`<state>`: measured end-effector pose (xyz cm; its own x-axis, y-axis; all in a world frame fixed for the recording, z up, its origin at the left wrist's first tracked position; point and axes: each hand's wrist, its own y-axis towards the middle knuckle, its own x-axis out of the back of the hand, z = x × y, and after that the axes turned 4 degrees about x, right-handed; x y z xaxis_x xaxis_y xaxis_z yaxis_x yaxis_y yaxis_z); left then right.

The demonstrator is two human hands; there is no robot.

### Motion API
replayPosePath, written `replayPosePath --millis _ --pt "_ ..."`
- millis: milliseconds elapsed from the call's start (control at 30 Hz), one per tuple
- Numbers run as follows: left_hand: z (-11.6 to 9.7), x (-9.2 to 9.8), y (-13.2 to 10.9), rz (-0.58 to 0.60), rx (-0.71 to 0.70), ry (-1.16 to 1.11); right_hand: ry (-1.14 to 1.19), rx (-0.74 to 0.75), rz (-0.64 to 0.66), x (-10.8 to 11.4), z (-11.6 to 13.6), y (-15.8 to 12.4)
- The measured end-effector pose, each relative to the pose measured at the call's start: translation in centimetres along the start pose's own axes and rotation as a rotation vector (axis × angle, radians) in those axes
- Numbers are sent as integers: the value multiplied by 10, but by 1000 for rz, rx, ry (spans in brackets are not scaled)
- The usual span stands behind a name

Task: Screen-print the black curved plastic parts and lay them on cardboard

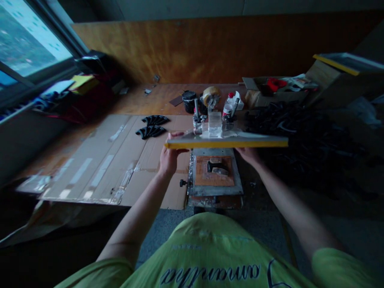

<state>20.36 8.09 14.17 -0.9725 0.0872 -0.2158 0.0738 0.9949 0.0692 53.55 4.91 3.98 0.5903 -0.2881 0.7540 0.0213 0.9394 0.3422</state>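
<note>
A flat frame with a yellow front edge (226, 143) is held level above a small metal platen (237, 176). My left hand (168, 157) is closed on the frame's left corner. My right hand (249, 155) reaches under its right half, fingers hidden beneath the frame. On the platen's brown board lies a dark and tan piece (218, 166). Behind the frame stands a clear block between two clamps (215, 122).
Flattened cardboard (102, 164) covers the table to the left, with two fans of black pieces (151, 126) on it. A black tub (189, 101), a tape roll (210, 95) and a bottle (229, 106) stand behind. A heap of black parts (300, 136) lies to the right.
</note>
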Motion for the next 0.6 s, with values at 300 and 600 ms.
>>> replayPosePath --millis 300,600 --pt "32 -25 -30 101 346 -7 -354 -191 367 -71 81 -49" --pt "124 18 -77 104 819 189 54 136 122 -48 78 -88"
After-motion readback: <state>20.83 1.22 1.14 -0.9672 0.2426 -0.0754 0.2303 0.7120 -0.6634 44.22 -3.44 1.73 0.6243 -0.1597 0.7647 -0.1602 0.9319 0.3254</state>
